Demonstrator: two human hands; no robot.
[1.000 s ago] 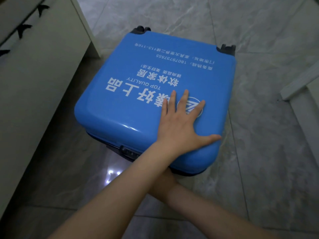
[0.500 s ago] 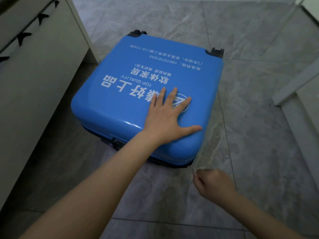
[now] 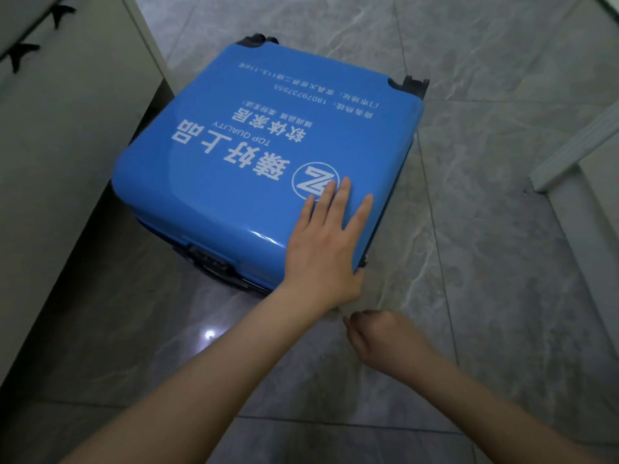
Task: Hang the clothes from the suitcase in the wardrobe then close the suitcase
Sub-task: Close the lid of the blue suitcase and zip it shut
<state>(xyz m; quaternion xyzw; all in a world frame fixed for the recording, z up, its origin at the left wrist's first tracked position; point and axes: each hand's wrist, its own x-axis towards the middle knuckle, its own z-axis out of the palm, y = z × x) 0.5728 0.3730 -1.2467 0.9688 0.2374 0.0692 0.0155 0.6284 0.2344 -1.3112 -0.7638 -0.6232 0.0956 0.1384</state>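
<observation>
Left hand [image 3: 323, 249] presses flat on the blue suitcase [image 3: 268, 155] lying on the floor; right hand [image 3: 378, 333] curls below its corner — grip unclear. Easing off could let the lid spring open.

Head camera looks steeply down, close above suitcase [image 3: 268, 155].

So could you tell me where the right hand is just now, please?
In the head view, the right hand is low and right of centre, over the floor just off the suitcase's near right corner, below the left hand.
</observation>
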